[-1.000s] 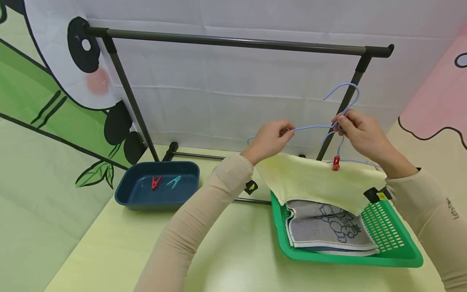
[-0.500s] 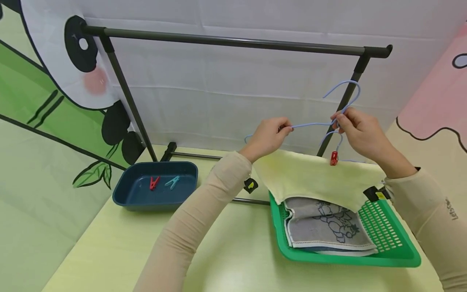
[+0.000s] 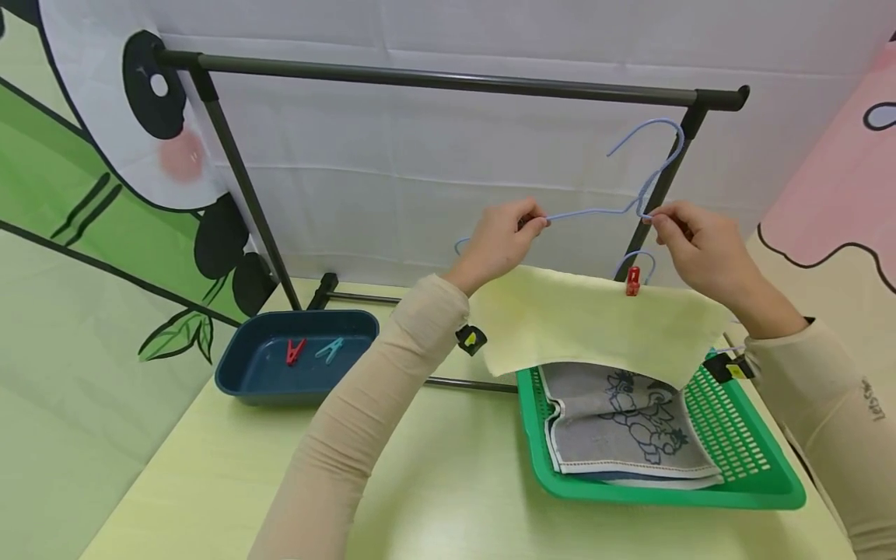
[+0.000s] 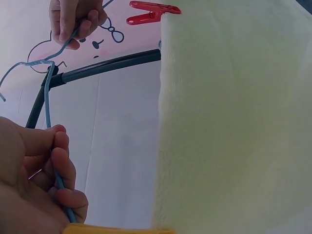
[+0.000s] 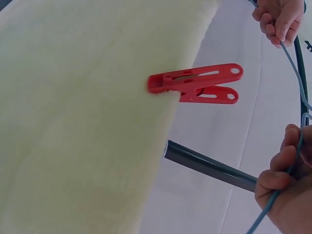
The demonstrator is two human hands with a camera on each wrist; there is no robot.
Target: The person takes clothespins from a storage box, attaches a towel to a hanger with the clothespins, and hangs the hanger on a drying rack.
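Note:
A blue wire hanger (image 3: pixel 591 211) is held up by both hands, its hook pointing upward. My left hand (image 3: pixel 500 237) grips its left shoulder wire, fingers curled round it in the left wrist view. On the right shoulder, just beside the neck, my right hand (image 3: pixel 707 253) pinches the wire. Below hangs a pale yellow towel (image 3: pixel 595 323), folded along its top edge. A red clothespin (image 3: pixel 633 281) is clipped on that edge, also plain in the right wrist view (image 5: pixel 195 83). The hanger's bottom bar is hidden. Another blue hook (image 3: pixel 638 253) shows behind the towel.
Under the towel stands a green basket (image 3: pixel 658 498) with folded grey printed cloths (image 3: pixel 623 443). A dark blue tray (image 3: pixel 297 389) at left holds a red clothespin (image 3: pixel 295 351) and a teal clothespin (image 3: pixel 330 350). A black rack (image 3: pixel 448 76) spans the back.
Both hands have raised the hanger, and the towel with its red clothespin has risen too. My right hand has shifted from the hook's neck onto the right shoulder wire.

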